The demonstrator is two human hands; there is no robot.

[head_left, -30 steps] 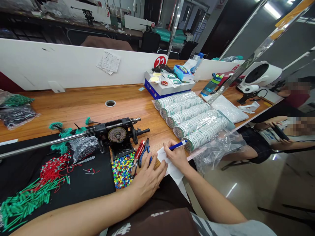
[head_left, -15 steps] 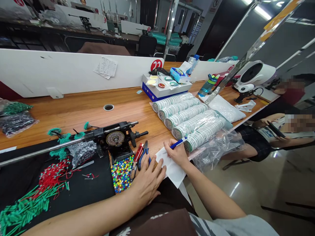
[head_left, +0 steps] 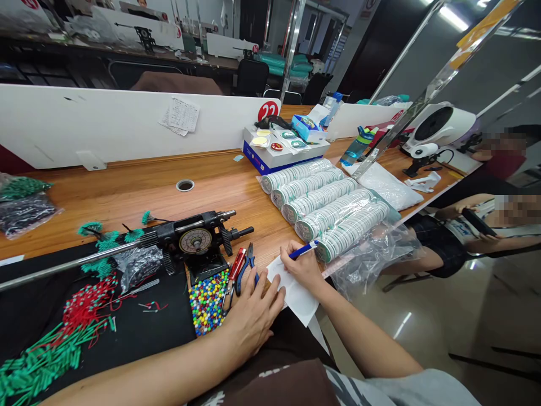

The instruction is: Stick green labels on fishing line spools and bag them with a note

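A blue pen (head_left: 302,250) is gripped in my right hand (head_left: 301,268), its upper end pointing to the right. That hand rests on a white sheet of paper (head_left: 299,305) at the table's front edge; the pen's tip is hidden by my fingers. My left hand (head_left: 256,307) lies spread with its fingertips at the paper's left side, palm down. Just beyond it are blue-handled pliers (head_left: 246,270) and a red-handled tool (head_left: 237,265). Several coloured beads (head_left: 207,299) fill a patch left of my left hand.
A black winding machine (head_left: 196,242) with a long rod stands at left. Plastic-wrapped rolls of white-green discs (head_left: 333,211) lie right of centre, near a white-blue box (head_left: 279,155). Red and green threaded pieces (head_left: 84,304) cover the black mat. Another person (head_left: 465,225) sits at right.
My right hand and the pen have shifted very slightly left on the paper, and the pen lies a bit flatter. My left hand stays where it was.
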